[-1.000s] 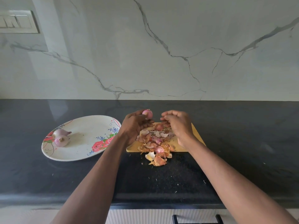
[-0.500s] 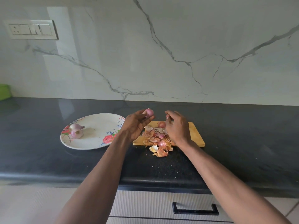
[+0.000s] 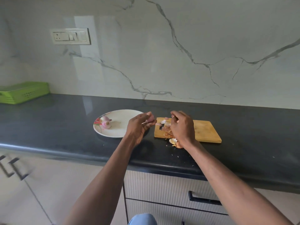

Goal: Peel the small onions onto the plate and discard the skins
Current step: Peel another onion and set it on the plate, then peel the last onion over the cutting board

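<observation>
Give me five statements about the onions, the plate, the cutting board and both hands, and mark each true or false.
1. Two peeled onions lie on the plate. True.
2. The left hand is empty. False: it holds a small onion.
3. The wooden cutting board sits left of the plate. False: it sits to the plate's right.
4. Onion skins lie on the board, and a few lie on the black counter in front of it. True.
5. The right hand rests on the plate. False: it is over the board, fingers curled; what it pinches cannot be made out.
</observation>
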